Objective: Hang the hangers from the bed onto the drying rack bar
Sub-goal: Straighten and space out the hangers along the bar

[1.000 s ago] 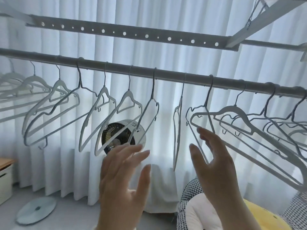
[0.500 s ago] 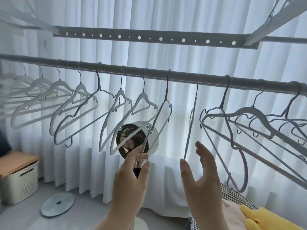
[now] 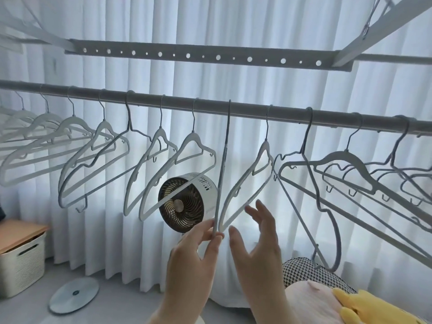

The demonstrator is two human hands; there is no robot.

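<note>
A grey drying rack bar (image 3: 233,111) runs across the view with several pale hangers hooked on it. One thin grey hanger (image 3: 223,164) hangs edge-on at the middle. My left hand (image 3: 194,260) pinches its lower tip between thumb and fingertips. My right hand (image 3: 257,249) is just right of it with fingers spread, beside the lower corner of the neighbouring white hanger (image 3: 245,185); whether it touches that hanger is unclear. The bed (image 3: 311,288) shows at the lower right.
A perforated upper rack rail (image 3: 205,54) runs above the bar. A round fan (image 3: 187,202) stands behind the hangers before white curtains. A lidded basket (image 3: 21,260) sits at the lower left, a round base plate (image 3: 74,294) on the floor, a yellow plush (image 3: 374,307) on the bed.
My view swung left and the hangers slid right in frame. My left hand rose and took the edge-on hanger's lower tip in a pinch; my right hand stayed open beside it.
</note>
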